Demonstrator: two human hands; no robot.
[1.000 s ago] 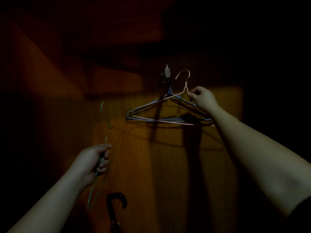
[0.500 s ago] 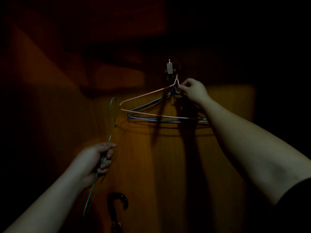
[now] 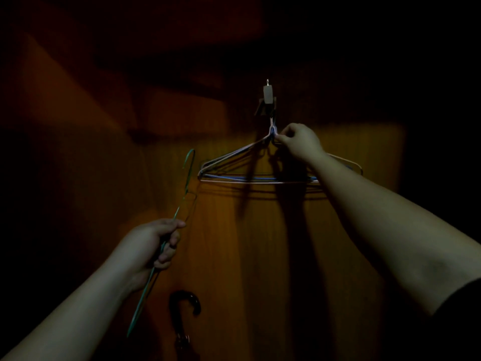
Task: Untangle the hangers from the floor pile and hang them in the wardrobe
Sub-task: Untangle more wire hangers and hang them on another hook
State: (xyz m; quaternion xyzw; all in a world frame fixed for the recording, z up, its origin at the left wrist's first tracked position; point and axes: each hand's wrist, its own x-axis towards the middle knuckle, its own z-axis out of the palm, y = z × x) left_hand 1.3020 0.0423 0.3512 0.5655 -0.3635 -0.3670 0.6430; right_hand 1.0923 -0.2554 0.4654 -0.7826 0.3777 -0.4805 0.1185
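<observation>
Inside a dim wooden wardrobe, a small hook sticks out of the back panel. A pink wire hanger hangs from it over a blue wire hanger. My right hand pinches the pink hanger's neck just below the hook. My left hand grips a green wire hanger by its shoulder wire, lower left, with its hook pointing up, apart from the hung ones.
The wardrobe's orange-brown back panel is lit in the middle; its sides and top are in deep shadow. A dark curved umbrella handle stands at the bottom, below the green hanger.
My right hand carried the pink hanger left and up to the hook, and it now hangs level over the blue one. My left hand with the green hanger barely moved.
</observation>
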